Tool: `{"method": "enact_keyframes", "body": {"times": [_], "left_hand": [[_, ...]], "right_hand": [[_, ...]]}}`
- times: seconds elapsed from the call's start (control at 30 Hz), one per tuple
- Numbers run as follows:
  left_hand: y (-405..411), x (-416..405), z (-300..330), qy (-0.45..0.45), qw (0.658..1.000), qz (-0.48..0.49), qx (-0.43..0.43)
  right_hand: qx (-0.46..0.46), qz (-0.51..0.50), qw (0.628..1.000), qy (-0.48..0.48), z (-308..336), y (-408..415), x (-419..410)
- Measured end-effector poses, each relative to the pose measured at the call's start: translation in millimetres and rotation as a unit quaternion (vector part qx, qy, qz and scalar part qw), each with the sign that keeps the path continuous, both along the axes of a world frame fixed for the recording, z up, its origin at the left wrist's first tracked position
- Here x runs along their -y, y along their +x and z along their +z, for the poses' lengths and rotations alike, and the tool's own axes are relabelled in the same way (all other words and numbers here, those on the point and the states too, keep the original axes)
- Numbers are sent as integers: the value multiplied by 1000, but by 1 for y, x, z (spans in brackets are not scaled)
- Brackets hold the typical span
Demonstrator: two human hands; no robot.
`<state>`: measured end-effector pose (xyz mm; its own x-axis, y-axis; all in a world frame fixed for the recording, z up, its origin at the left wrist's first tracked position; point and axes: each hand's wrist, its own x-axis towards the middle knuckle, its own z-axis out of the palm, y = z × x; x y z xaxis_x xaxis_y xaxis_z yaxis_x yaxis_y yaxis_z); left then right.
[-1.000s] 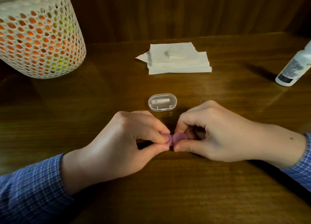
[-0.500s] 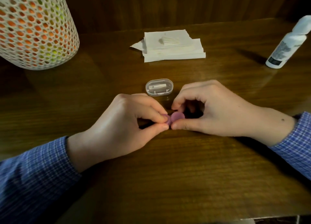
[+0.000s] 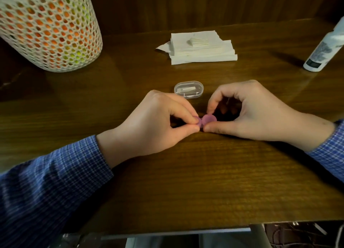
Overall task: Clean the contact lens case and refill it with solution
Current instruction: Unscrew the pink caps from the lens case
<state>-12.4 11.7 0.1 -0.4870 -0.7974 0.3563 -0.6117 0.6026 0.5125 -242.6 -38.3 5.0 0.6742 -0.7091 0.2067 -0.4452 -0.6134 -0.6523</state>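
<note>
The purple contact lens case lies low on the wooden table, in the middle of the view, and I take it as the landmark for all other places. It shows two round lids side by side. The left hand comes from the left side of the case and pinches the left lid between the thumb and the index finger, so this lid is mostly hidden. The right hand comes from the right side. Its thumb presses against the near edge of the right lid, and its index finger touches the far edge from above; the other fingers are curled and stay apart from the lid. Both hands rest on the table, and both wear blue checked sleeves.

Just behind the case, touching neither hand as far as I can tell, stands a small clear plastic box with something white inside. Farther behind the case lies a stack of white paper tissues. Far to the right and behind the case stands a white solution bottle with a dark label, partly cut by the frame edge. Far to the left and behind stands a white mesh basket with orange and green colours showing through its holes.
</note>
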Motion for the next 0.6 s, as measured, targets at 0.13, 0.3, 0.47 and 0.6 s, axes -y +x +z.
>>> {"method": "enact_keyframes", "body": {"times": [0.13,0.3,0.47,0.6], "left_hand": [[-1,0,4,2,1000,-1,12],[-1,-1,3,10,1000,11,12],[-5,-6,1,11,999,35,12],[-7,-8,0,30,998,57,6]], "right_hand": [[7,-8,1000,9,1,-1,0],[18,12,1000,12,-4,-6,-2],[1,-21,999,-32,-10,-3,-4],[28,-33,999,-23,-12,-2,-6]]}}
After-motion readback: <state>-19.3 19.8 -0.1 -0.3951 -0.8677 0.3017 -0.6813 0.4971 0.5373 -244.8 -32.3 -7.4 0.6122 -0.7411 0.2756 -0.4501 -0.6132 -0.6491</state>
